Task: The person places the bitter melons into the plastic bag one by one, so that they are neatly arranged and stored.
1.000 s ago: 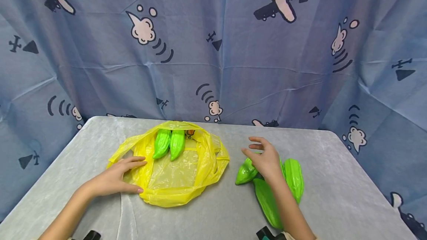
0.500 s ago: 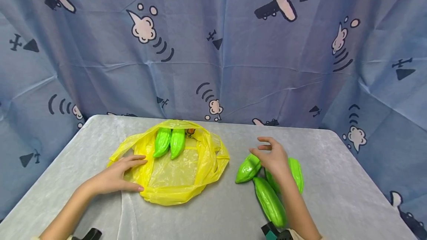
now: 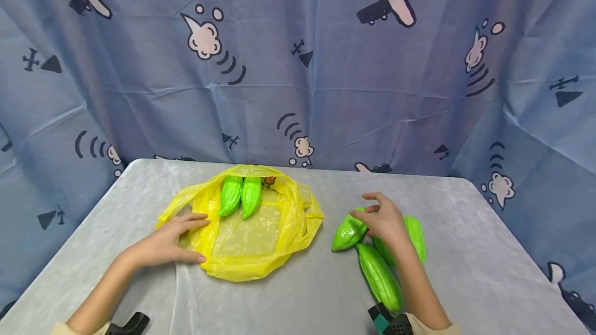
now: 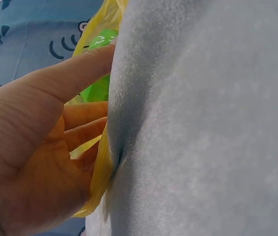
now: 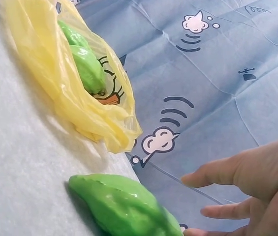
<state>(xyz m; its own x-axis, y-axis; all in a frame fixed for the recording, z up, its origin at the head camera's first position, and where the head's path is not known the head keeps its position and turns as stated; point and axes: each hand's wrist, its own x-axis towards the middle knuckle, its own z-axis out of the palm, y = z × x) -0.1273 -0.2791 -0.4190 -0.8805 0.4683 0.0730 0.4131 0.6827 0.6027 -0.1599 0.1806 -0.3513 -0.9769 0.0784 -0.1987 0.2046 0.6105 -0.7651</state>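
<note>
My left hand (image 3: 177, 241) rests at the left side of an open yellow plastic bag (image 3: 239, 270), thumb and fingers spread apart. In the left wrist view its fingers (image 4: 85, 115) reach past the bag's rim. Two glossy green ridged vegetables (image 3: 252, 198) lie inside the bag. My right hand (image 3: 387, 221) hovers over several green vegetables on the right, fingers loosely bent. Closest to its fingertips is a pointed green ridged vegetable (image 5: 121, 201); the thumb stands apart from it in the right wrist view. Whether the lower fingers touch it I cannot tell.
A long cucumber-like green vegetable (image 3: 379, 278) lies in front, and a blunt ridged one (image 3: 416, 237) lies partly behind the right forearm. Another is mostly hidden there. A grey cloth covers the table (image 3: 274, 304); a blue patterned curtain (image 3: 279, 56) hangs behind.
My right hand has shifted slightly to the right above the green vegetables, uncovering more of the pointed one and the long one. The left hand stays at the bag.
</note>
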